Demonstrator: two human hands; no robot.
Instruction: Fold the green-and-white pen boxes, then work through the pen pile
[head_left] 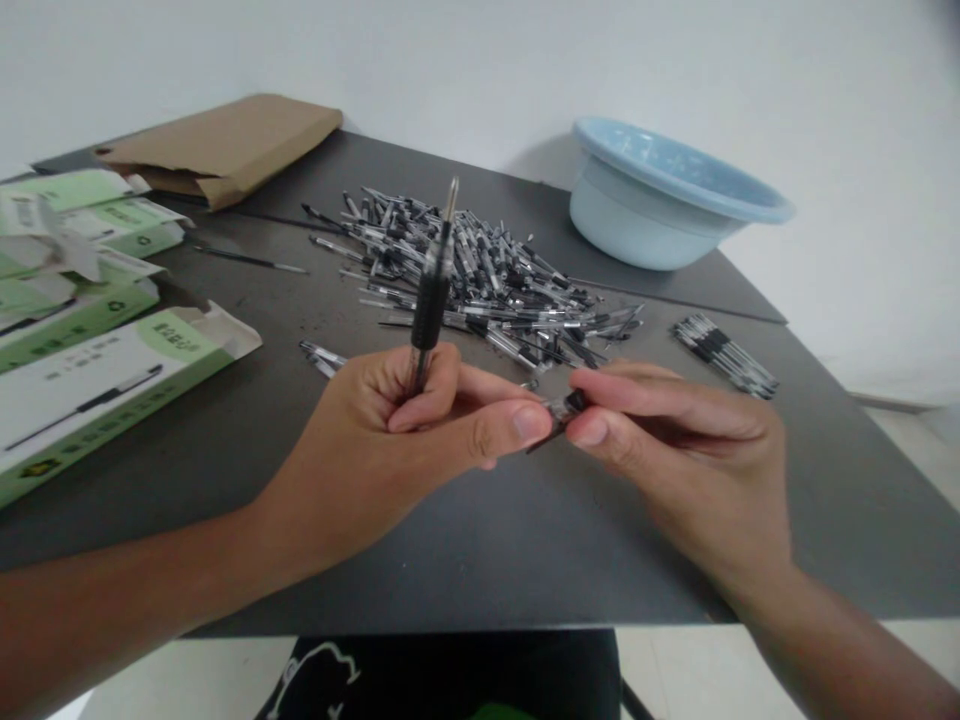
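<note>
My left hand (420,420) is closed, its curled fingers wrapped round an uncapped gel pen (430,305) that stands upright, tip up, with a black grip. Thumb and forefinger of the same hand also pinch a small clear and black piece, which looks like a pen cap (559,408). Thumb and fingers of my right hand (675,430) are closed on the black end of that piece, so both hands meet on it. Its far side is hidden by the fingers. Behind the hands lies a large heap of pens and clear pen parts (480,265).
Green and white pen boxes (112,390) are stacked at left, with a brown paper bag (232,140) behind them. A light blue basin (660,200) stands at the back right. Nearer on that side lies a neat row of pens (726,352). A lone refill (251,260) rests left of the heap.
</note>
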